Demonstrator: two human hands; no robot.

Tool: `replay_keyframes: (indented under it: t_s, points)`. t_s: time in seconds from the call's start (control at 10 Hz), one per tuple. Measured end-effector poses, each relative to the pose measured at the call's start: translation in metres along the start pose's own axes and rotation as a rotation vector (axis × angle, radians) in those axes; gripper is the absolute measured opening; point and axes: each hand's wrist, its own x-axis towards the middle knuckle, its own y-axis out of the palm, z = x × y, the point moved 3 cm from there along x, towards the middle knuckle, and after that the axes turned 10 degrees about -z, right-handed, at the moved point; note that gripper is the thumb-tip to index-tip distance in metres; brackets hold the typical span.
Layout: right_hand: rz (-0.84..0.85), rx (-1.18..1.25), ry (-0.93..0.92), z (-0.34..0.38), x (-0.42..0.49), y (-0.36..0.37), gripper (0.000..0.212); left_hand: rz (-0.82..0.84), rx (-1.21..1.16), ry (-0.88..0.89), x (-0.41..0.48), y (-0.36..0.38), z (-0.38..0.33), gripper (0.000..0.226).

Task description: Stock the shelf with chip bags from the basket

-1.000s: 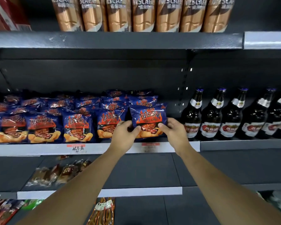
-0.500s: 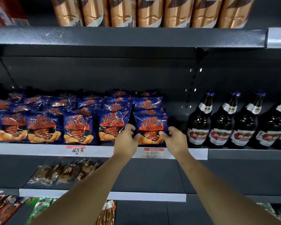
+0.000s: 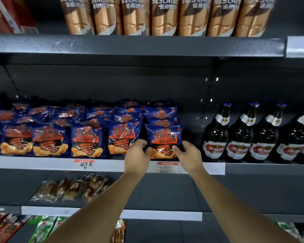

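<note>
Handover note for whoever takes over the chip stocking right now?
Left hand and right hand: each pinches a lower side of the same blue foil chip bag with orange flame print.
Bag: upright at the right end of the front row on the white-edged grey shelf, next to the brown glass beer bottles.
Done: rows of matching bags fill the shelf.
Left: let go of this bag; basket is out of view, so remaining stock unknown.

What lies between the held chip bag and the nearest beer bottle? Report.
Head view: only the right hand on the chip bag; otherwise bare shelf before the beer bottle.
</note>
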Motion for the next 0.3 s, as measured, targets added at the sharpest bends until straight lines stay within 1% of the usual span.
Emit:
replay_keyframes:
  t_s: [0.1,0.2,0.3]
  points:
    - [-0.006,-0.01,0.005,-0.007,-0.003,0.004,0.028,-0.03,-0.008,0.026,-0.001,-0.007,0.001,0.023]
    - [-0.047,0.016,0.024,-0.01,-0.011,0.003,0.04,-0.032,-0.011,0.045,-0.005,-0.014,0.004,0.015]
    - [-0.145,0.11,0.09,-0.006,-0.021,-0.004,0.055,-0.048,-0.049,0.035,-0.007,-0.022,0.006,0.006]
